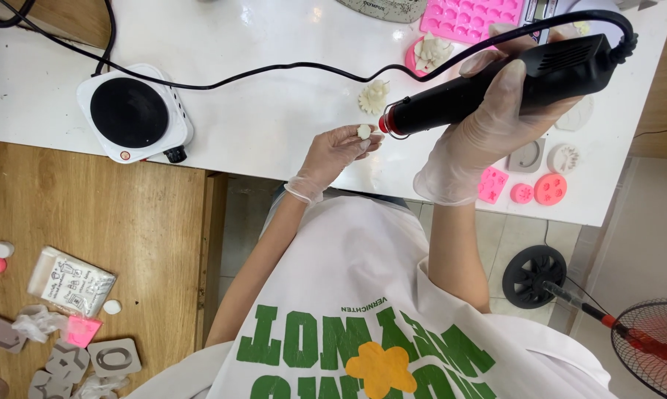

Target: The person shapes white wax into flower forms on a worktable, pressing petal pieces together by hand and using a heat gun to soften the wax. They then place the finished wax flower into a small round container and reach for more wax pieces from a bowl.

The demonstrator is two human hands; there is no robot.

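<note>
Heat gun nozzle aimed at pinched piece
Right hand (496, 111) grips black heat gun (496, 81); its long axis points at small white piece (364, 131), pinched in left hand (333, 151).

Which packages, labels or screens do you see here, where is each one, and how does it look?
Plastic packet: on the wooden floor at lower left, flat, clear, with a white printed card of small drawings inside.
Grey device: top edge of the white table, curved, with a dark printed label, mostly cut off.
Shirt print: on the person's white shirt, green letters around an orange flower.
No screen is visible.
</note>
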